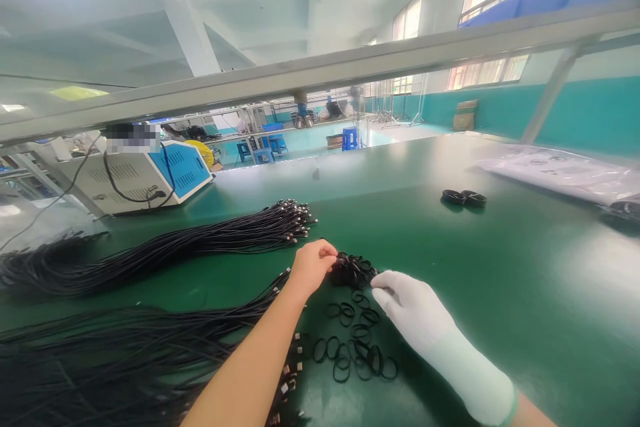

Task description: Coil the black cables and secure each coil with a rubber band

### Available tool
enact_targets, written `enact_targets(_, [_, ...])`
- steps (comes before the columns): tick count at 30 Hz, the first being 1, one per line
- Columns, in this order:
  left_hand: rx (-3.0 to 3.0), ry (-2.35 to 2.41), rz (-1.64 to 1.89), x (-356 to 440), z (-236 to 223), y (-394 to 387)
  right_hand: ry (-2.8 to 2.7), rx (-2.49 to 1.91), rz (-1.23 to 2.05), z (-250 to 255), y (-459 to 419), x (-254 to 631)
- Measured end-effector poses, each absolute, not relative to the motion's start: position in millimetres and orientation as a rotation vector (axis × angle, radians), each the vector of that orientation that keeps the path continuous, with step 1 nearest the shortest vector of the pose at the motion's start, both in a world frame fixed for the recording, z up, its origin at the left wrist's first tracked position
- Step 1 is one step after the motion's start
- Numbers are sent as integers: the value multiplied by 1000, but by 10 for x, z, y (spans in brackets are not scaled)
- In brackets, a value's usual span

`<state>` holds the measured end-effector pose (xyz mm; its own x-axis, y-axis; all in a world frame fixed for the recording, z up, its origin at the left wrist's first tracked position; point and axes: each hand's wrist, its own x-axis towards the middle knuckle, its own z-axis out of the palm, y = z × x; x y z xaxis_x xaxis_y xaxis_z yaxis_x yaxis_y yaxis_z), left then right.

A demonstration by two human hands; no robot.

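Observation:
A heap of small black rubber bands lies on the green tabletop between my hands. My left hand, bare, pinches at the left end of the heap with thumb and forefinger together. At the heap's right edge, my right hand wears a white glove, its thumb and forefinger closed on the bands there. Just below, several loose bands are scattered. A long bundle of black cables with metal plugs stretches to the left. More black cables lie nearer me, partly hidden by my left forearm.
Two black coiled bundles sit farther back on the green table. A clear plastic sheet or bag lies at the right. At the back left stands a white and blue machine. A metal rail crosses above the table.

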<state>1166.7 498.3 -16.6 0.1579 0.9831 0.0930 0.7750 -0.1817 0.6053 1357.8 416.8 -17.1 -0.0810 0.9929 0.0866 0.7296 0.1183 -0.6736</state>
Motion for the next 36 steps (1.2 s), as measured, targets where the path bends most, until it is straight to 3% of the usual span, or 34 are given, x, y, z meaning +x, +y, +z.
enact_targets(7, [1987, 1758, 706, 11541, -70, 4958, -1827, -1614, 732, -74, 4097, 13545])
enact_targets(19, [2179, 2119, 326, 11446, -75, 4851, -1783, -1601, 790, -86, 4082, 13534])
enact_targets(29, [2241, 1982, 303, 11537, -67, 4847, -1772, -1565, 765, -94, 4064, 13548])
enact_targets(36, [2023, 1661, 477, 11674, 140, 4546, -1661, -1493, 970, -74, 4052, 13503])
